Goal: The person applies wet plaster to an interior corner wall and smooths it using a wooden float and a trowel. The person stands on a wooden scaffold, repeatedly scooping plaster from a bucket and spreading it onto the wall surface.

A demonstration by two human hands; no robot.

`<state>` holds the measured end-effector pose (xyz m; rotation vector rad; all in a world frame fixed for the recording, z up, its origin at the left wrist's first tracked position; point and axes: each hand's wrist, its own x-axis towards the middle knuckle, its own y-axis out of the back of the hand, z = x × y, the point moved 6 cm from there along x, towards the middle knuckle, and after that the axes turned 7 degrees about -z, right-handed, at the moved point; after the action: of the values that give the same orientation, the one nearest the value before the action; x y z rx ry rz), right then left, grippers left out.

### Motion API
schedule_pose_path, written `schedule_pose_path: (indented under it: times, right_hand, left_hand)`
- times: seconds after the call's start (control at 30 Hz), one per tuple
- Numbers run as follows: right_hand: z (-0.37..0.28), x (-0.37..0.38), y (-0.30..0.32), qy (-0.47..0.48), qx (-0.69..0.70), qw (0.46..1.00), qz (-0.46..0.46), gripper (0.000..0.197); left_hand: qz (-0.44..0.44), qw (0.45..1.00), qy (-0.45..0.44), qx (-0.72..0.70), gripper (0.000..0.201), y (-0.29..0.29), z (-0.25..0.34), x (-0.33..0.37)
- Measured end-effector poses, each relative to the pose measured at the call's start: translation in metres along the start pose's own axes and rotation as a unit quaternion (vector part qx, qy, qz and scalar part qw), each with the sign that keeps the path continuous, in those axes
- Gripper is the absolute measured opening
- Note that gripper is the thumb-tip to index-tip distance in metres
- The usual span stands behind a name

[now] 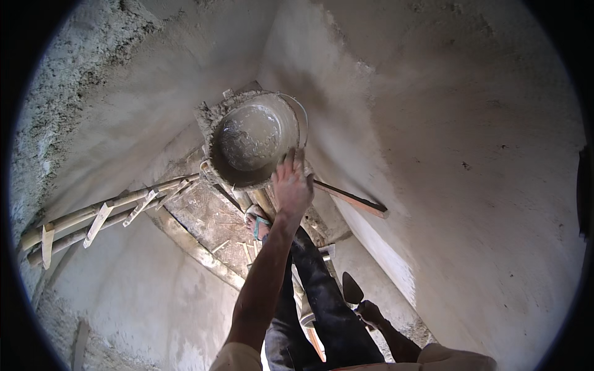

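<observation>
A round mortar bucket [224, 162] with a thin wire handle stands ahead of me in the corner, its outside crusted with dried mortar. Wet grey slurry [250, 137] covers its bottom. My left hand [293, 184] is at the bucket's near right rim, fingers stretched out and the fingertips at or over the edge; whether they press on it is hard to see. Low on the right, beside my leg, my right hand [370, 314] is closed round the handle of a trowel [352, 289]. The trowel's dark pointed blade faces up and away from the hand.
Plastered walls [458, 167] close in on both sides. At the left lies a bamboo ladder [117, 203] with wooden slats. A reddish wooden straightedge [352, 199] leans right of the bucket. My sandalled foot [257, 225] rests on bamboo poles, above a littered floor [213, 226].
</observation>
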<state>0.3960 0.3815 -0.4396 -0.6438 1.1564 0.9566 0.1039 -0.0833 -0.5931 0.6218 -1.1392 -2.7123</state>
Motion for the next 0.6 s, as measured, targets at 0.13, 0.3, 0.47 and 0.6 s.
schedule_pose_path:
  times: [0.13,0.3,0.47,0.6]
  right_hand:
    - [-0.032,0.01,-0.013,0.032,0.193,0.979,-0.046,0.013]
    - [-0.064,0.017,0.006,0.08,0.295,0.952,-0.004,0.018]
    - [-0.08,0.021,0.023,0.125,0.283,0.951,0.016,0.015]
    - [-0.119,0.015,0.016,0.125,0.29,0.948,-0.025,0.015]
  left_hand:
    - [-0.021,0.982,-0.002,0.186,0.09,-0.032,-0.02,0.086]
    - [0.017,0.991,-0.01,0.13,0.106,-0.017,-0.04,0.087]
    - [0.21,0.936,0.264,-0.102,0.107,-0.028,-0.091,-0.053]
    - [0.077,0.57,0.449,-0.684,0.098,-0.107,-0.143,-0.105]
